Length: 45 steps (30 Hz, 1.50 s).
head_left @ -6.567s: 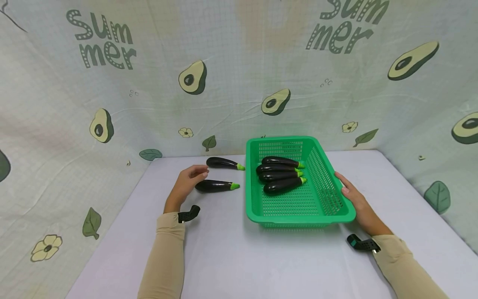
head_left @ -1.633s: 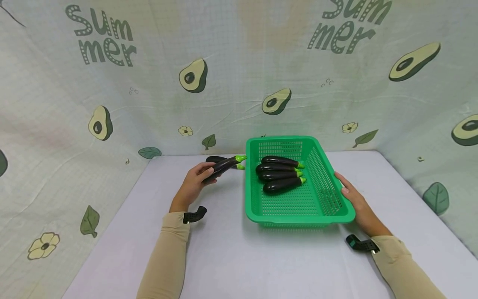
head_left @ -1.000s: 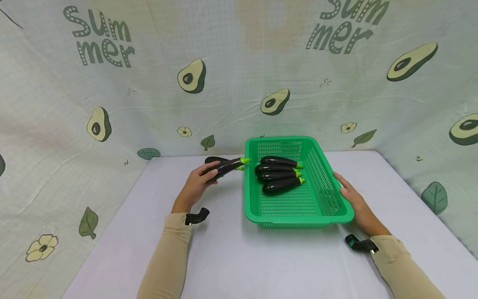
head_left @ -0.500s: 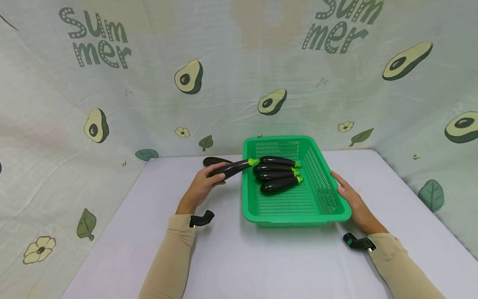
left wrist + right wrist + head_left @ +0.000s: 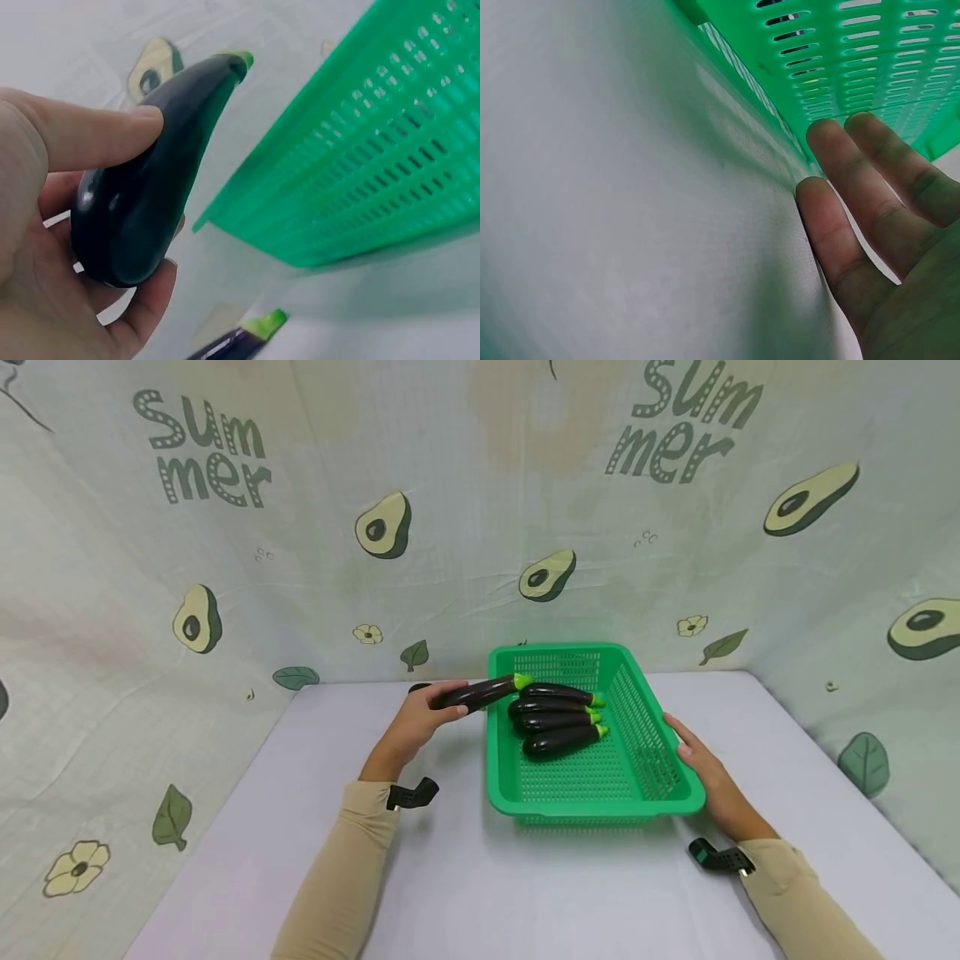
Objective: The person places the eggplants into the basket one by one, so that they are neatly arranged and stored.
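Note:
My left hand [image 5: 420, 722] grips a dark, glossy eggplant [image 5: 487, 692] between thumb and fingers. Its green stem end reaches over the left rim of the green plastic basket [image 5: 596, 812]. In the left wrist view the held eggplant [image 5: 142, 180] is tilted, stem up, beside the basket wall [image 5: 315, 180]. Another eggplant [image 5: 247, 337] lies on the table below, mostly hidden behind my left hand in the head view. Several eggplants [image 5: 558, 742] lie side by side inside the basket. My right hand [image 5: 708, 768] rests against the basket's right side, its fingers [image 5: 870, 195] fairly straight at the perforated wall.
The basket stands on a white-covered table [image 5: 555, 893], near its back edge. Behind and at both sides hangs a pale cloth [image 5: 450, 585] printed with avocados, leaves and lettering. A black wrist mount [image 5: 414, 793] sits on the left wrist and another mount [image 5: 720, 857] on the right.
My left hand has picked up the nearer eggplant from the table and carried it right and upward, its stem now over the basket rim. The right hand stays at the basket's side.

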### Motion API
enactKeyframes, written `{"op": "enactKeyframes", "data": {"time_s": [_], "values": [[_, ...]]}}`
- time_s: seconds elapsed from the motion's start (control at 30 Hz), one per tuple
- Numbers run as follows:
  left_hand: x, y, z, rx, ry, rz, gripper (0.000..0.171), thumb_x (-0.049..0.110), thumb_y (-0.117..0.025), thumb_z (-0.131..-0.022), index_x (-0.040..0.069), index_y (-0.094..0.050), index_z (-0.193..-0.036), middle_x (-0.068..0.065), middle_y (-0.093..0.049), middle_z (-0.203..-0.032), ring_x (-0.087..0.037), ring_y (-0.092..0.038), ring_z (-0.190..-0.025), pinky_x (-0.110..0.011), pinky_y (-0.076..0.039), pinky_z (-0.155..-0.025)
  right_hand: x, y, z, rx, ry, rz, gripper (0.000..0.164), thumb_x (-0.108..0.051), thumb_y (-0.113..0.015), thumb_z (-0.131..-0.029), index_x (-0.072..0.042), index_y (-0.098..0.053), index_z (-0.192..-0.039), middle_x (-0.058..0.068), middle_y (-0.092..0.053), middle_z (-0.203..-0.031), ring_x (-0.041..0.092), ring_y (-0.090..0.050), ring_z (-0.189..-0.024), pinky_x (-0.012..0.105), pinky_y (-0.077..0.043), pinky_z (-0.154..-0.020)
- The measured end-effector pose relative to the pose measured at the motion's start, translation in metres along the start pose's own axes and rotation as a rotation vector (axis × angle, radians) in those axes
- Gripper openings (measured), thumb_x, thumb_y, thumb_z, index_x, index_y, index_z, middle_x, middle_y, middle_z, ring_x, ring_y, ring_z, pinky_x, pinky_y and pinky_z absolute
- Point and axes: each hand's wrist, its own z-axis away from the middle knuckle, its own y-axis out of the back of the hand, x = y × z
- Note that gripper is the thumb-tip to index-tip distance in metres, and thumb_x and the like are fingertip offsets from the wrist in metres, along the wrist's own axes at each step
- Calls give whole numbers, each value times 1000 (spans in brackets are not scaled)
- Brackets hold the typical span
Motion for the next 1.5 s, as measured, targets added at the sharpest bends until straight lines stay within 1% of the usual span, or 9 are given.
{"op": "enactKeyframes", "data": {"time_s": [0.1, 0.23, 0.43, 0.7, 0.87, 1.07, 1.17, 1.37, 1.5], "values": [[6, -4, -2, -21, -2, -5, 48, 23, -73, -94, 18, -61, -140, -8, -54, -141, -28, -52, -123, -48, -41, -105, 0, 0, 1, -5, -3, -8, 52, -27, -27, -111, -24, -18, -162, 1, -13, -167, -1, -12, -143, 48, -5, -116], [12, -10, -4, -51, -9, 16, 46, 20, -72, -94, 16, -62, -139, -8, -54, -140, -28, -51, -123, -48, -39, -106, -1, 0, 1, -7, -4, -16, 52, -28, -27, -111, -25, -18, -162, 3, -12, -167, -1, -12, -143, 49, -5, -116], [16, -18, -8, -92, -28, 39, 43, 15, -72, -93, 13, -64, -135, -7, -57, -135, -25, -53, -118, -44, -43, -102, 0, -1, 2, -15, -4, -16, 52, -27, -27, -111, -24, -17, -163, 3, -11, -167, -1, -12, -144, 50, -5, -116], [25, -25, -13, -142, -48, -13, 45, 21, -74, -93, 15, -64, -136, -5, -59, -135, -23, -56, -116, -42, -47, -99, -2, 0, 0, -4, 7, -2, 52, -27, -26, -111, -25, -18, -162, 5, -12, -167, -2, -14, -142, 43, -8, -115], [29, -30, -16, -175, -36, -53, 46, 23, -75, -92, 19, -63, -136, -1, -57, -137, -20, -57, -116, -38, -49, -97, -2, -1, 0, -8, 5, -7, 52, -28, -26, -111, -25, -17, -163, 4, -12, -167, -1, -13, -143, 45, -7, -115], [36, -40, -21, -216, -59, -89, 49, 25, -73, -93, 14, -61, -139, -8, -56, -140, -23, -53, -122, -40, -47, -100, -2, -2, 2, -5, 2, -11, 52, -28, -27, -111, -25, -17, -163, 4, -12, -167, -2, -12, -143, 47, -6, -116], [40, -45, -24, -233, -67, -124, 50, 28, -73, -94, 12, -61, -139, -8, -56, -139, -22, -53, -120, -38, -47, -99, -1, -2, 2, -5, 3, -13, 52, -28, -27, -111, -25, -17, -163, 5, -11, -167, -3, -13, -142, 46, -7, -115], [47, -57, -29, -258, -77, -211, 50, 33, -75, -92, 17, -62, -138, -2, -60, -131, -18, -55, -108, -34, -50, -89, -1, -1, 1, -8, 6, -21, 52, -28, -27, -111, -24, -17, -163, 5, -12, -167, -2, -13, -143, 43, -8, -115], [51, -63, -32, -285, -80, -244, 51, 36, -75, -91, 20, -63, -137, 0, -59, -133, -16, -55, -112, -35, -49, -92, 0, -2, 1, -11, 6, -26, 52, -28, -27, -111, -24, -17, -163, 3, -12, -167, -3, -13, -143, 43, -8, -115]]}}
